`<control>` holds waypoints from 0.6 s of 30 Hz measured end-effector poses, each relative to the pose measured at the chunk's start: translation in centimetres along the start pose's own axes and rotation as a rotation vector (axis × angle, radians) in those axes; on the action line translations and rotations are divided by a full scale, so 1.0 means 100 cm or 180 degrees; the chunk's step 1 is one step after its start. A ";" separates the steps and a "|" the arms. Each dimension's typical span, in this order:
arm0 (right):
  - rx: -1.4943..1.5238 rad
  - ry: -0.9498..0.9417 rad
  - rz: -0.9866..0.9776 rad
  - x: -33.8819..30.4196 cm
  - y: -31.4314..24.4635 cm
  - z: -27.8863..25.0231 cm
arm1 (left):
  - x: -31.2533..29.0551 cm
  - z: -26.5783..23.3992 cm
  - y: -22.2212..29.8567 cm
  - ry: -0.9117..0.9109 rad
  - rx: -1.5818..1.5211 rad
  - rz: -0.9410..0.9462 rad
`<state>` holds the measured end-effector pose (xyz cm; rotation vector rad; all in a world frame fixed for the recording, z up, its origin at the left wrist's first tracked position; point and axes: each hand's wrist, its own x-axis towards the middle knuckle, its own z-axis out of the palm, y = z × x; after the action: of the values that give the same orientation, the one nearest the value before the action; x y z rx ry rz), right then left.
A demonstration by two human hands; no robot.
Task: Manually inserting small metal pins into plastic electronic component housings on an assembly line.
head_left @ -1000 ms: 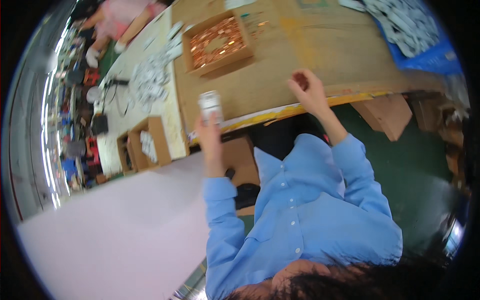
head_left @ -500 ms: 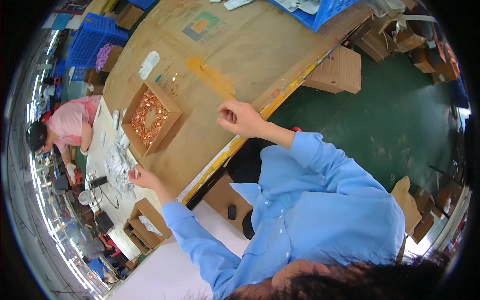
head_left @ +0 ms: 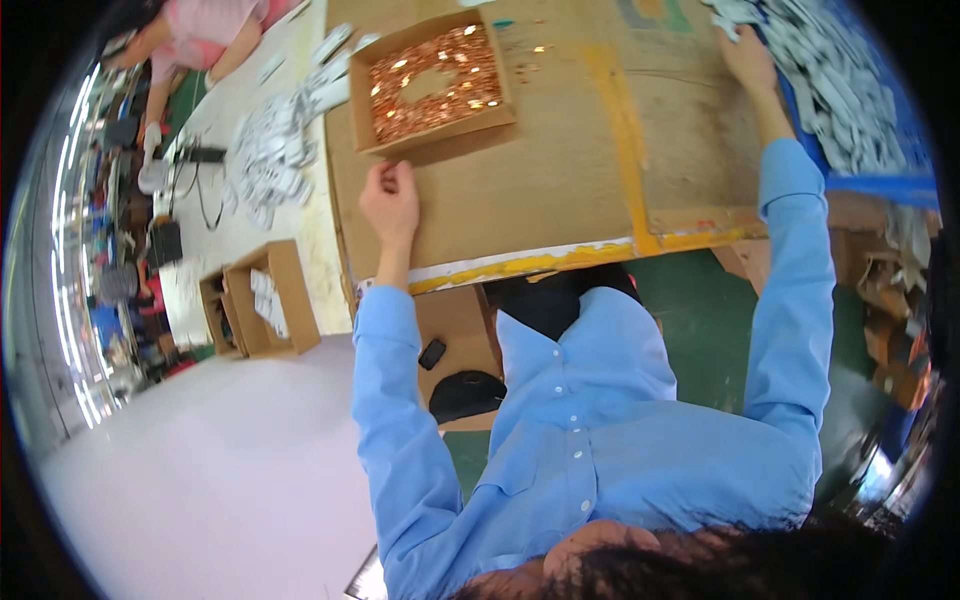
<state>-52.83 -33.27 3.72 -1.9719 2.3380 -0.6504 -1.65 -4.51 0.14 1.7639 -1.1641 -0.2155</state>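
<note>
My right hand [head_left: 750, 65] reaches to the far right, beside a blue plastic crate [head_left: 870, 186] heaped with long pale grey-white plastic parts [head_left: 840, 90]. Its fingers close on one white plastic part [head_left: 733, 18] at the left side of the heap. At the near side of a cardboard box [head_left: 440, 138], my left hand [head_left: 390, 208] is held above the table with its fingers curled in. Whatever may be in those fingers is hidden. Small shiny copper-coloured metal pieces [head_left: 400, 112] fill the box, around a barer patch in the middle.
Loose copper pieces [head_left: 541, 49] lie right of the box. On the white table [head_left: 200, 255] at left are a pile of white plastic parts [head_left: 270, 150], a cable, and an open cardboard box [head_left: 285, 310]. A co-worker in pink [head_left: 215, 35] leans over its far side. Yellow tape edges my table.
My view has swung to the right. My right hand has gone from the table's front edge to the blue crate and grasped a white part. My left hand has moved from the white pile toward the copper box.
</note>
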 end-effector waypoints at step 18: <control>0.0938 0.0220 -0.0908 -0.084 -0.080 0.017 | -0.001 -0.011 0.000 -0.0455 -0.0783 -0.0246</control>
<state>-43.13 -26.81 2.64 -2.1842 1.8704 -1.0253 -1.10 -3.74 0.65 1.5968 -1.1188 -0.5166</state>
